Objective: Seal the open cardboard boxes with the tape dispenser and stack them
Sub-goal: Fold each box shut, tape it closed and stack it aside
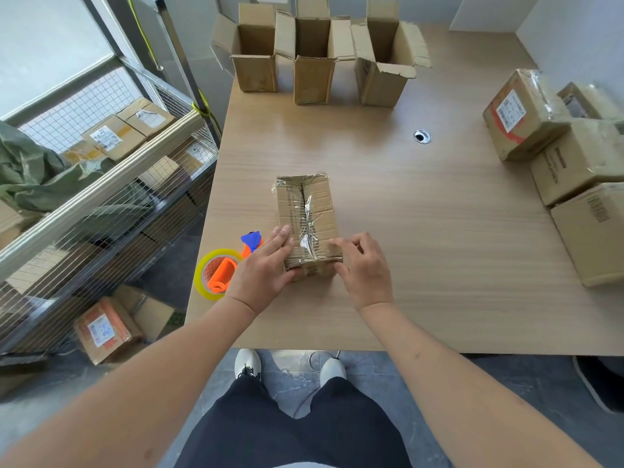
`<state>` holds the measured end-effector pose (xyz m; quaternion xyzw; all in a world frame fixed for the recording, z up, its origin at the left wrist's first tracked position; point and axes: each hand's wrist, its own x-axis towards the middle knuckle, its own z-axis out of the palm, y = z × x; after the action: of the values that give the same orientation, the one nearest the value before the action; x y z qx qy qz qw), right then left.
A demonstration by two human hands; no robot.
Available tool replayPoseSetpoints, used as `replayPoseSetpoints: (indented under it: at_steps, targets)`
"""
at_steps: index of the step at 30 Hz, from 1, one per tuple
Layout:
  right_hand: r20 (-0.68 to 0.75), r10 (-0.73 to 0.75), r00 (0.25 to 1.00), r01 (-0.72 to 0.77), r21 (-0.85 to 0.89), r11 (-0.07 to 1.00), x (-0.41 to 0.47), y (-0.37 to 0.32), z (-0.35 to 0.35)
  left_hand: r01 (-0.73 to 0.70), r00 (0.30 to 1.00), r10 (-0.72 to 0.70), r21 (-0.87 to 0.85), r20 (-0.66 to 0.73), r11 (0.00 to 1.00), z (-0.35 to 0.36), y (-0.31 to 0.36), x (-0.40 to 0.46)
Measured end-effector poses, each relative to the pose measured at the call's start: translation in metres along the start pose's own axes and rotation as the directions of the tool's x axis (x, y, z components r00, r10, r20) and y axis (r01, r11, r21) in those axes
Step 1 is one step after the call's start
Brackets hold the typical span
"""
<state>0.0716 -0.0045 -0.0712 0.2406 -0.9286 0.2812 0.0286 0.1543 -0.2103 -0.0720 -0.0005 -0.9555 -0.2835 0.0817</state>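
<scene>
Head view. A narrow brown cardboard box with clear tape along its top seam [307,221] lies lengthwise at the centre of the frame on the light wood-grain table [422,251]. The left hand [266,268] grips its near-left corner, fingers over the top edge and thumb low on the end face. The right hand [363,268] holds the near-right corner, fingertips curled onto the top beside the tape. Judged purpose: pressing the tape end down over the near edge while steadying the box, or readying to lift it.

The orange and blue tape dispenser with its yellowish roll [224,268] lies on the table just left of the left hand, close to the table's left edge, within easy reach. It is held by neither hand.

Three open tall brown cardboard boxes [312,59] stand in a row at the upper centre of the frame, flaps up, not yet sealed. A pile of sealed, labelled cardboard boxes [553,143] occupies the right of the frame; this appears to be the stack.

Room for movement: bare tabletop lies between the held box and the pile, broken only by a small metal cable grommet [422,136]. A path to the right looks free. The left side is tighter: the dispenser sits near the edge, with a wire-mesh cage trolley [111,197] beyond, so a knock there could send it to the floor.
</scene>
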Motion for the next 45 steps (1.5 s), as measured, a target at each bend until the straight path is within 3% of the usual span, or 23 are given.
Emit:
replayPoseSetpoints:
  at_steps: [4,10,13,16,19,23,27,31,33,39,42,45]
  targets:
    - [-0.004,0.105,0.994,-0.102,0.195,0.975,-0.006,-0.003,0.004,0.011,1.0,-0.011,-0.011,0.024,1.0,-0.002,0.0,0.0]
    - [-0.019,0.189,0.982,-0.173,0.329,0.928,-0.01,0.002,-0.001,-0.016,0.998,0.019,-0.041,0.065,0.999,-0.008,-0.004,-0.004]
    - [0.004,0.301,0.954,-0.288,0.299,0.91,-0.011,-0.005,0.002,-0.009,0.997,0.012,-0.037,0.079,0.999,-0.009,-0.005,-0.004]
    - [0.017,0.383,0.924,-0.381,0.15,0.912,-0.014,-0.02,0.008,-0.004,0.997,0.006,-0.035,0.079,0.999,-0.007,-0.004,-0.003]
    - [0.023,0.382,0.924,-0.383,0.01,0.924,-0.012,-0.031,0.005,-0.001,0.996,0.003,-0.026,0.089,1.0,-0.009,-0.005,-0.001]
    - [0.146,0.39,0.909,-0.376,-0.115,0.92,-0.004,-0.035,-0.002,0.01,0.991,-0.007,-0.018,0.136,1.0,-0.015,-0.002,0.002]
    - [0.171,0.439,0.882,-0.428,-0.102,0.898,0.004,-0.031,-0.01,0.024,0.976,-0.017,-0.032,0.218,0.999,-0.018,0.006,0.002]
    - [0.244,0.443,0.863,-0.466,0.045,0.884,0.016,-0.024,-0.021,-0.095,0.947,0.07,0.064,0.315,0.993,-0.018,0.019,0.005]
    - [0.308,0.42,0.853,-0.456,0.052,0.888,0.02,-0.024,-0.024,-0.091,0.943,0.061,0.076,0.328,0.993,-0.018,0.027,0.009]
    - [0.392,0.319,0.863,-0.193,-0.327,0.925,0.022,-0.007,-0.023,-0.076,0.954,0.064,0.032,0.292,0.997,-0.019,0.04,0.011]
    - [0.456,0.208,0.865,-0.037,-0.356,0.934,0.022,0.001,-0.021,-0.095,0.965,0.085,0.032,0.248,0.995,-0.02,0.038,0.016]
    - [0.482,0.166,0.86,0.015,-0.35,0.937,0.021,0.012,-0.026,-0.092,0.961,0.061,0.104,0.271,0.99,-0.021,0.03,0.028]
